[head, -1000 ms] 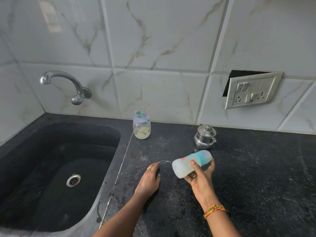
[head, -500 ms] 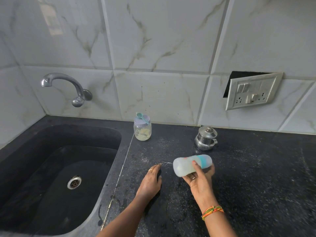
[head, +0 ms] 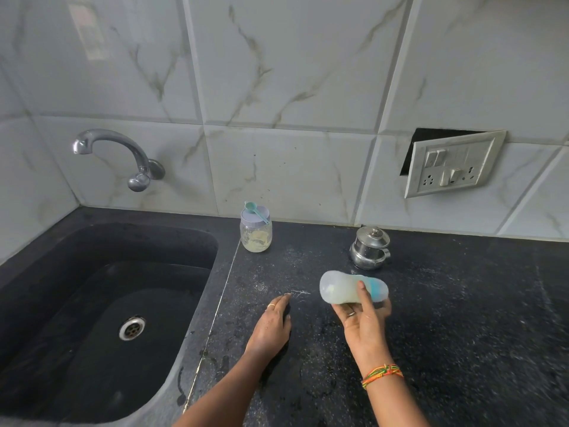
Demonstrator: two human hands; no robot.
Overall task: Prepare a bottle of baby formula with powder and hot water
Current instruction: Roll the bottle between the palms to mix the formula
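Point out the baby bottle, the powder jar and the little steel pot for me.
baby bottle (head: 337,288), head view, on its cloudy body.
powder jar (head: 256,238), head view, on its clear side wall.
steel pot (head: 368,254), head view, on its round belly.

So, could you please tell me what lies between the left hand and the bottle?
In the head view, only counter with a thin white streak.
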